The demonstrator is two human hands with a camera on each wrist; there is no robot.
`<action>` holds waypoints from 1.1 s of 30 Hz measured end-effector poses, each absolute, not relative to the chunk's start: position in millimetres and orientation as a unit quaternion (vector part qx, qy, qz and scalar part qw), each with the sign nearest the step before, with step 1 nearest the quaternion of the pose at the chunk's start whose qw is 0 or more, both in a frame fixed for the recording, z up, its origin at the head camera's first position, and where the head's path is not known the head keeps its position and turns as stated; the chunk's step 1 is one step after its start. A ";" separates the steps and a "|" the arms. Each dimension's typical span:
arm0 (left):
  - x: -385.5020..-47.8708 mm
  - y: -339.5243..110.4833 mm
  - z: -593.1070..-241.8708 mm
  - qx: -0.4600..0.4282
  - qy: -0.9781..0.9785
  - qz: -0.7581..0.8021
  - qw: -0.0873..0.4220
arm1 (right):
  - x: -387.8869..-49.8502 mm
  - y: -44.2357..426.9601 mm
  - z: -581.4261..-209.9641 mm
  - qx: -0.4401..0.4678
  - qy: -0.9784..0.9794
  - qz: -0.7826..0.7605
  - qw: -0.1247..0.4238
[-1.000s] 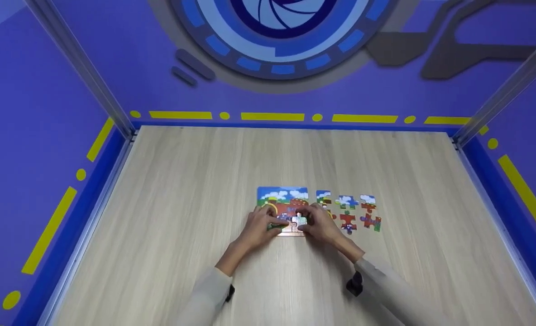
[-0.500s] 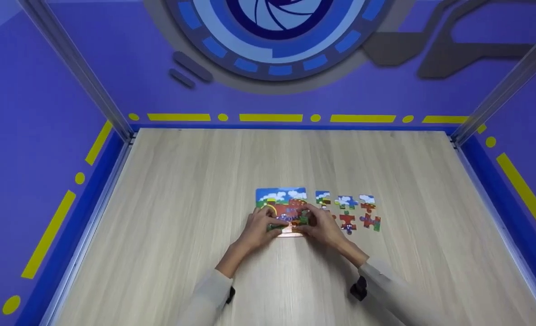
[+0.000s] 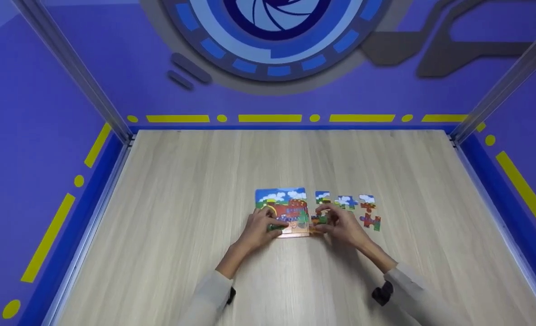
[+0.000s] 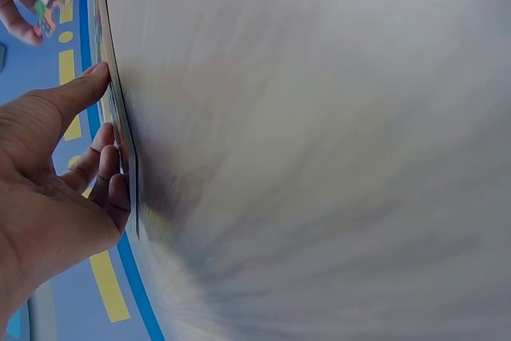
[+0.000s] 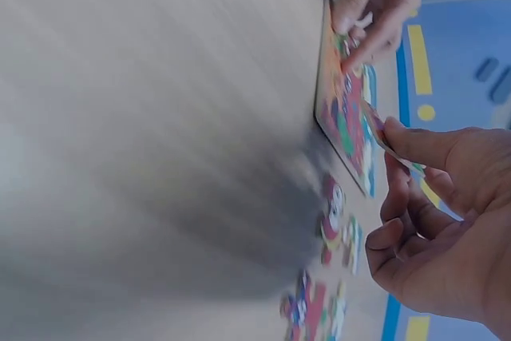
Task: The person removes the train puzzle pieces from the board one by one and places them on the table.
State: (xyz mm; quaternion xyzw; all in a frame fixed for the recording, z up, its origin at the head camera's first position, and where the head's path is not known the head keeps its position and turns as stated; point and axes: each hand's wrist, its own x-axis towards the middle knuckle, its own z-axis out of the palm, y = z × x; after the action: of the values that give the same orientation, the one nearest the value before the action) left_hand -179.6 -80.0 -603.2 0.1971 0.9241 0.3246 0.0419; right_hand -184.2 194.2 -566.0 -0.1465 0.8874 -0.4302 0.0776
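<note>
A flat jigsaw board (image 3: 282, 194) with a picture of a red train under clouds lies on the table. My left hand (image 3: 259, 227) rests on its lower left part, the thumb and fingertips touching the surface in the left wrist view. Just right of the board, my right hand (image 3: 344, 225) pinches a jigsaw piece (image 5: 377, 128) between thumb and fingers. That piece is held tilted and above the table in the right wrist view. Loose jigsaw pieces (image 3: 370, 221) lie to the right, some of them partly hidden behind my right hand.
Several loose pieces, among them a cloud piece (image 3: 346, 202) and another cloud piece (image 3: 366, 200), lie in rough rows right of the board. Blue panels (image 3: 268, 102) with yellow marks wall the wooden table (image 3: 195, 181) at the back and sides.
My right hand has moved right, off the board's lower right corner, carrying the jigsaw piece. That corner of the picture now shows. My left hand has stayed in place.
</note>
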 end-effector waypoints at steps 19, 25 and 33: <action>-178.9 -78.7 -605.3 0.193 0.919 0.342 0.031 | -169.9 275.5 -560.8 -0.150 0.899 -0.403 0.079; -178.7 -79.0 -605.1 0.191 0.919 0.343 0.032 | -166.9 289.1 -565.1 -0.144 0.899 -0.404 0.088; -178.4 -79.7 -604.5 0.194 0.917 0.346 0.028 | -164.9 304.0 -567.2 -0.139 0.897 -0.407 0.102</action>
State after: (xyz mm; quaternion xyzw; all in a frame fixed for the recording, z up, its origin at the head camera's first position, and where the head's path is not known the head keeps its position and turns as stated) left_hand -178.4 -79.7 -604.5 0.1940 0.9175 0.3462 0.0283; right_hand -164.9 304.0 -567.2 -0.1394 0.8972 -0.4066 0.1016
